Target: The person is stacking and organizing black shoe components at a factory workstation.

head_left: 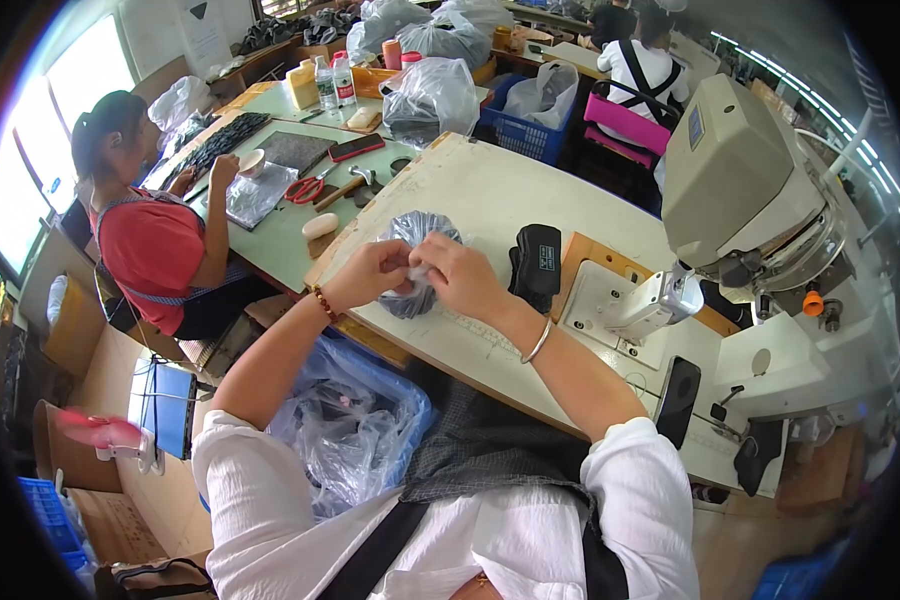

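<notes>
A clear plastic bag packed with something dark sits on the white sewing table, near its left edge. My left hand and my right hand meet over the top of it. Both hands are closed, their fingers pinching the bag's gathered plastic between them. What exactly is inside the bag cannot be made out. Just right of my right hand lies a stack of black fabric pieces with a small label on top. My left wrist carries a beaded bracelet, my right a metal bangle.
An industrial sewing machine stands right, with a black phone at the table's near edge. Below left is a blue crate lined with plastic. Across the green table, holding red-handled scissors and a hammer, another person sits working.
</notes>
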`<move>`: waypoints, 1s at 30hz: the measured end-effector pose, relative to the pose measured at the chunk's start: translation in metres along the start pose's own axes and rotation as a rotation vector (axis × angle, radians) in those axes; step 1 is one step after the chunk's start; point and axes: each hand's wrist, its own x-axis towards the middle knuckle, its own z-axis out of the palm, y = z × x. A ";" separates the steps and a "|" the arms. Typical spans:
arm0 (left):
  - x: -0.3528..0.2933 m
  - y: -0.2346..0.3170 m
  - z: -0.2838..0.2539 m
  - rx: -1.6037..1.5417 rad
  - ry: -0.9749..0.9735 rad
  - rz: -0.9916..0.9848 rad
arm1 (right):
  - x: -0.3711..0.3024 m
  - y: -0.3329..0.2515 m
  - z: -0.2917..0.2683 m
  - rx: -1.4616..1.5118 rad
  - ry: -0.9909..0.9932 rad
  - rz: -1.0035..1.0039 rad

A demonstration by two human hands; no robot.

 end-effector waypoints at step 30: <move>0.007 0.013 -0.009 -0.059 -0.199 -0.160 | -0.010 0.000 -0.002 0.307 0.002 0.164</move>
